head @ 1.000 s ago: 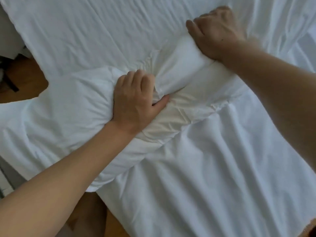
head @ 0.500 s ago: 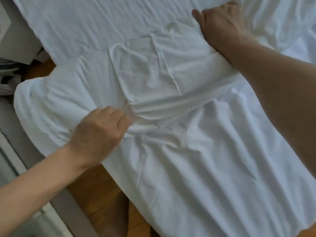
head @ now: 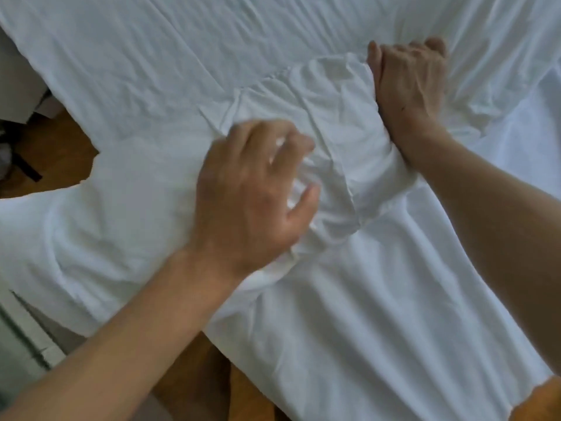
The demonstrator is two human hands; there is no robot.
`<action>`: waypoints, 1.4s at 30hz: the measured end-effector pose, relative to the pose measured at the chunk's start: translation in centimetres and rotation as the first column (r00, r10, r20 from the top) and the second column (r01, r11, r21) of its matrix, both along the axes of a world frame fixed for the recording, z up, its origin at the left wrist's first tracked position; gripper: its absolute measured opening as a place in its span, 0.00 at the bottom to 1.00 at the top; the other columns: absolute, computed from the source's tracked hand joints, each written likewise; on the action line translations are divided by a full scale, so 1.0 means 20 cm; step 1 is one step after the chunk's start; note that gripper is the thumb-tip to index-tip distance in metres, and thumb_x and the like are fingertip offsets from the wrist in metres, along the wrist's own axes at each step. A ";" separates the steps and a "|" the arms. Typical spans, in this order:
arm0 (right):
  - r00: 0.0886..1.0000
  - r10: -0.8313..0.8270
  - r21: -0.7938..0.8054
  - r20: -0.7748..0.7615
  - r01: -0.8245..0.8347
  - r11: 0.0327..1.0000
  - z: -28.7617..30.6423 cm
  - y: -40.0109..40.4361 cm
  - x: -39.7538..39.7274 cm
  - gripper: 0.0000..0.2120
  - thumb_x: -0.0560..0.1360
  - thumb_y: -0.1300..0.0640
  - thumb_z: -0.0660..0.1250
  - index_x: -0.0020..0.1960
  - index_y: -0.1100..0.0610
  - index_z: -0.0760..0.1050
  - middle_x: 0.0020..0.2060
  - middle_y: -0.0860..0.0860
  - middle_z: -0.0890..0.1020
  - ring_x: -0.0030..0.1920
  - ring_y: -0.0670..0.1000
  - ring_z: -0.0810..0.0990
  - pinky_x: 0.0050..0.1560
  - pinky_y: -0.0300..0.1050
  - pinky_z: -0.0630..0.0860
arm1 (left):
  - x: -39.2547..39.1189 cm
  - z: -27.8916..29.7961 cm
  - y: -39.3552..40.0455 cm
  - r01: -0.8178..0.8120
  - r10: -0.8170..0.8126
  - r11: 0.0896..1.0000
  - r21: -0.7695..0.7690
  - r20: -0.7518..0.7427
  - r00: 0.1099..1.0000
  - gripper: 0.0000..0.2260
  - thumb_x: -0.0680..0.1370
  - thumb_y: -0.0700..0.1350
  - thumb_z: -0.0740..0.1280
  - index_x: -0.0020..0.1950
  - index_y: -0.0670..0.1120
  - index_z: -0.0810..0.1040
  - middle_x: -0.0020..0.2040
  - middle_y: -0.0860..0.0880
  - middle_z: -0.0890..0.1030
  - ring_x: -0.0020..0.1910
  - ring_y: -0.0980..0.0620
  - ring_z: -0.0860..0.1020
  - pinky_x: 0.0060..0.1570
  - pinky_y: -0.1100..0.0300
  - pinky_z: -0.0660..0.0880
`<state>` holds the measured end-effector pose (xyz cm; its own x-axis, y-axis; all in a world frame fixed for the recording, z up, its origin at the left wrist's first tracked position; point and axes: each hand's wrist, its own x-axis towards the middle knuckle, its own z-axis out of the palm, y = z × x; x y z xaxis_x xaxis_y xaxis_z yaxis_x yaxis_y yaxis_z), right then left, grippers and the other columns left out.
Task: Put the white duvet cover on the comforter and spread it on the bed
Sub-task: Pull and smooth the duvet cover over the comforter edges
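A white duvet cover lies spread and creased over the bed, filling most of the view. A thick roll of comforter wrapped in cover cloth runs from the left edge toward the upper middle. My left hand is blurred, fingers curled, gathering bunched cover cloth over the middle of the roll. My right hand grips the far end of the roll at the upper right, fingers curled round it.
Brown wooden floor shows at the left beside the bed and again at the bottom. A pale panel and dark clutter stand at the upper left. A light strip of wall or furniture runs along the lower left.
My left hand has moved up and right from the near side of the roll onto its middle, bunching cover cloth there. My right hand keeps its hold on the far end.
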<state>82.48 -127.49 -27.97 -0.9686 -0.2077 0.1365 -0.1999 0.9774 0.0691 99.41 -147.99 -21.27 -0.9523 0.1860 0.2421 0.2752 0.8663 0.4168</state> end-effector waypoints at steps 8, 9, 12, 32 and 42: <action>0.917 -0.261 -0.116 -0.301 0.237 0.965 -0.08 0.18 0.22 0.23 0.81 0.53 0.53 0.30 0.55 0.72 0.25 0.55 0.78 0.28 0.51 0.62 0.48 0.47 0.70 | -0.43 -0.06 0.06 -0.111 0.222 0.964 -0.242 0.501 0.837 0.33 0.78 0.69 0.50 0.70 0.47 0.68 0.66 0.41 0.74 0.63 0.39 0.72 0.58 0.48 0.65; 0.899 -0.274 -0.140 -0.342 0.239 0.961 -0.07 0.22 0.27 0.22 0.81 0.54 0.55 0.29 0.54 0.69 0.24 0.55 0.76 0.28 0.50 0.62 0.46 0.47 0.71 | -0.42 -0.05 0.04 -0.094 0.222 0.963 -0.251 0.548 0.807 0.36 0.75 0.73 0.51 0.70 0.47 0.69 0.65 0.42 0.75 0.63 0.39 0.73 0.56 0.48 0.65; 0.944 -0.274 -0.139 -0.184 0.251 0.958 -0.04 0.36 0.39 0.23 0.82 0.52 0.48 0.33 0.55 0.71 0.29 0.59 0.79 0.30 0.55 0.68 0.52 0.49 0.67 | -0.32 0.00 0.09 -0.042 0.205 0.963 -0.265 0.629 0.750 0.44 0.68 0.79 0.51 0.63 0.43 0.73 0.61 0.41 0.77 0.59 0.39 0.74 0.49 0.51 0.63; 0.976 -0.127 -0.175 -0.176 0.096 0.980 0.02 1.19 1.27 0.16 0.77 0.55 0.54 0.37 0.61 0.75 0.35 0.63 0.80 0.37 0.63 0.77 0.45 0.51 0.62 | 1.10 -0.30 1.08 -0.153 0.127 0.964 -0.220 -0.128 0.984 0.24 0.75 0.64 0.63 0.33 0.45 0.67 0.27 0.45 0.70 0.26 0.45 0.71 0.32 0.58 0.56; 0.936 0.311 -0.087 0.167 -0.300 0.950 0.35 1.10 0.76 0.23 0.79 0.44 0.52 0.57 0.59 0.78 0.58 0.59 0.80 0.60 0.61 0.75 0.62 0.51 0.66 | 1.46 -0.45 1.36 -0.158 0.132 0.960 -0.230 -0.124 0.984 0.13 0.72 0.35 0.67 0.40 0.47 0.64 0.31 0.46 0.71 0.30 0.45 0.72 0.34 0.53 0.63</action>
<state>97.76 -105.58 -20.92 -0.8691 -0.4945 -0.0098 -0.4935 0.8683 -0.0505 128.70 -120.89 -30.27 -0.9445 0.1125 0.3087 0.1709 0.9706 0.1693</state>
